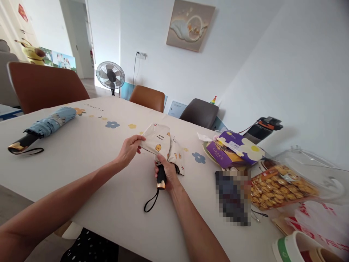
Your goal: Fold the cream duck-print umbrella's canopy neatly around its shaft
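A folded cream umbrella point(163, 140) with small yellow prints lies over the middle of the white table point(89, 156). My right hand point(167, 174) is wrapped round its black handle point(161, 179), whose gold cap and black wrist loop point(151, 203) trail toward me. My left hand point(129, 148) pinches the edge of the cream canopy fabric at its left side.
A second, light blue folded umbrella point(46, 127) lies at the table's far left. On the right stand a purple box point(234, 148), a clear tub of snacks point(283, 185), a blurred dark object point(231, 196) and a black bottle point(261, 129). Brown chairs point(43, 87) ring the table's far side.
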Available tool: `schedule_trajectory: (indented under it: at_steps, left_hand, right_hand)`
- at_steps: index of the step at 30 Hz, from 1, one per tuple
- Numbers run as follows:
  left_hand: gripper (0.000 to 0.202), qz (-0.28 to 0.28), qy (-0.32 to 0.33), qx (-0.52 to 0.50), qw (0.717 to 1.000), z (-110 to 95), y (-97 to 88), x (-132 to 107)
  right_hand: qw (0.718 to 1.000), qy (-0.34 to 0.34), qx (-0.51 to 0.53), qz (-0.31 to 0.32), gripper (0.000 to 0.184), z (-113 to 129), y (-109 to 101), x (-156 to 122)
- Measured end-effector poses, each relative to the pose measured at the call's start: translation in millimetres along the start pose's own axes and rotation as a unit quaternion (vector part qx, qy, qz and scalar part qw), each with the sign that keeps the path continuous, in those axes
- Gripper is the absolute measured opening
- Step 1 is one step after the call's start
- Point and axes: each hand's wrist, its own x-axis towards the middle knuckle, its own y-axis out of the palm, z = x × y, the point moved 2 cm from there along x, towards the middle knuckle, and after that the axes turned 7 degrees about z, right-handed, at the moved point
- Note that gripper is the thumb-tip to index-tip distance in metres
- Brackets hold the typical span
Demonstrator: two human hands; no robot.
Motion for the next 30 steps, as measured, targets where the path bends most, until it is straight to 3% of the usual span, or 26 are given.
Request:
schedule_trajectory:
  at_steps: [8,14,17,22,27,30]
  left_hand:
    - [0.020,-0.013,0.039,0.020,0.999,-7,-1.5,-6]
    - [0.021,-0.017,0.046,0.119,0.992,0,-8.6,-3]
    - [0.023,0.003,0.057,0.272,0.961,3,-9.6,0]
    - [0.020,0.096,-0.022,0.407,0.908,21,-10.1,9]
    - [0.022,-0.009,0.115,0.372,0.921,20,-9.5,10]
    - [0.024,0.011,0.175,0.289,0.941,10,9.5,4]
  right_hand:
    - [1.000,-0.006,0.030,0.005,0.045,5,-1,0]
    - [0.995,-0.029,-0.067,-0.072,0.044,4,-1,-3]
    - [0.987,-0.059,-0.112,-0.100,0.043,4,-6,-6]
    - [0.979,-0.072,-0.156,-0.113,0.041,5,-9,-9]
    - [0.977,-0.071,-0.157,-0.125,0.041,4,-5,-10]
    - [0.974,-0.067,-0.167,-0.138,0.041,3,-3,-9]
